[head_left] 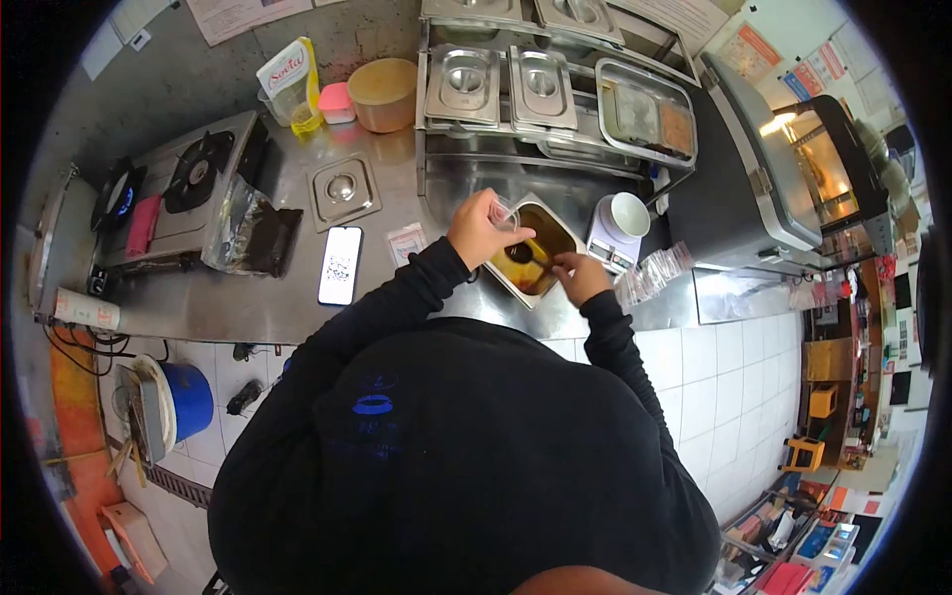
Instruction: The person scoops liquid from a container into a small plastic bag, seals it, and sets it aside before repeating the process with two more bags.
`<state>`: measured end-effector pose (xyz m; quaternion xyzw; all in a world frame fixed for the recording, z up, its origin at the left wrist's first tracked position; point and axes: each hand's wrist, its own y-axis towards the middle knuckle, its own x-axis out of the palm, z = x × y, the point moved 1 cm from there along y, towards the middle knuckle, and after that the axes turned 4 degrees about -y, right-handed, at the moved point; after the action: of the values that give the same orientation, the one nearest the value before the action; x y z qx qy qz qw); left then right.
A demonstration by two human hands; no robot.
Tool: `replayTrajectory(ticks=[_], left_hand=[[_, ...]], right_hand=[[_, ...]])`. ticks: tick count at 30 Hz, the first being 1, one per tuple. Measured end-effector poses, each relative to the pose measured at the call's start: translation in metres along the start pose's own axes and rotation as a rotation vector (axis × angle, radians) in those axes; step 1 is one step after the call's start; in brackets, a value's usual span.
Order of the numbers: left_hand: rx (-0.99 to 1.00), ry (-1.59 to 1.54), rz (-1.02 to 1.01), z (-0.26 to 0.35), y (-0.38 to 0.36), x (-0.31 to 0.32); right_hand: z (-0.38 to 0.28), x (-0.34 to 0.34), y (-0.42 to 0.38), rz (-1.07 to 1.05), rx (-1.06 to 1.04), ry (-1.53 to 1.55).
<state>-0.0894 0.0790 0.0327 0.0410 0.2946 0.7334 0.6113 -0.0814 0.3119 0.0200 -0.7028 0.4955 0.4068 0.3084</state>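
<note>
My left hand [480, 234] is closed on a small clear plastic cup [504, 213] at the left edge of a steel pan [563, 222]. Inside the pan is a yellow-brown liquid [545, 234] with a dark round patch. At the pan's right edge, my right hand [582, 279] pinches a thin utensil that reaches into the pan; its shape is hard to make out. Right of the pan stands a white scale [609, 248] bearing a white bowl [630, 215].
Clear stacked cups [654, 276] lie right of my right hand. To the left are a phone [340, 266], a steel lid [343, 191] and a gas stove [188, 188]. Behind stands a rack with lidded pans [463, 84]. A grey oven [739, 159] is at the right.
</note>
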Motion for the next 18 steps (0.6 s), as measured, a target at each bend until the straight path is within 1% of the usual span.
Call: replayTrajectory(ticks=[1,2,4,5,8,9,10,12,13,14,15,16,18], left_hand=[[0.046,-0.014,0.035,0.001,0.0,-0.001],[0.046,-0.009,0.034,0.001,0.001,-0.003],[0.048,-0.004,0.025,0.013,0.003,-0.01],[0.082,-0.037,0.029,0.016,0.003,-0.009],[0.142,-0.06,0.046,0.012,0.001,-0.002],[0.171,-0.107,0.008,0.012,0.0,-0.001],[0.247,-0.123,0.021,0.003,-0.002,0.007],[0.166,-0.219,-0.07,0.019,-0.002,0.008],[0.107,-0.269,-0.084,0.022,-0.007,0.007],[0.136,-0.292,-0.17,0.026,-0.005,0.007],[-0.031,-0.404,-0.279,0.033,-0.006,0.0],[-0.051,-0.508,-0.328,0.041,-0.006,-0.003],[-0.186,-0.57,-0.314,0.035,-0.008,-0.01]], right_hand=[[-0.01,0.005,0.002,0.019,0.013,0.03],[-0.02,0.006,0.003,0.098,-0.029,0.04],[-0.061,-0.01,0.004,0.356,-0.229,0.446],[-0.07,-0.011,0.005,0.398,-0.259,0.632],[-0.107,-0.032,0.005,0.424,-0.391,0.548],[-0.109,-0.028,0.007,0.399,-0.389,0.49],[-0.108,-0.027,0.011,0.394,-0.377,0.42],[-0.106,-0.03,0.012,0.419,-0.288,0.455],[-0.105,-0.034,0.009,0.432,-0.315,0.565],[-0.099,-0.045,0.001,0.47,-0.312,0.421],[-0.096,-0.045,0.0,0.431,-0.294,0.466],[-0.091,-0.046,0.0,0.38,-0.282,0.521],[-0.087,-0.045,-0.005,0.379,-0.269,0.619]])
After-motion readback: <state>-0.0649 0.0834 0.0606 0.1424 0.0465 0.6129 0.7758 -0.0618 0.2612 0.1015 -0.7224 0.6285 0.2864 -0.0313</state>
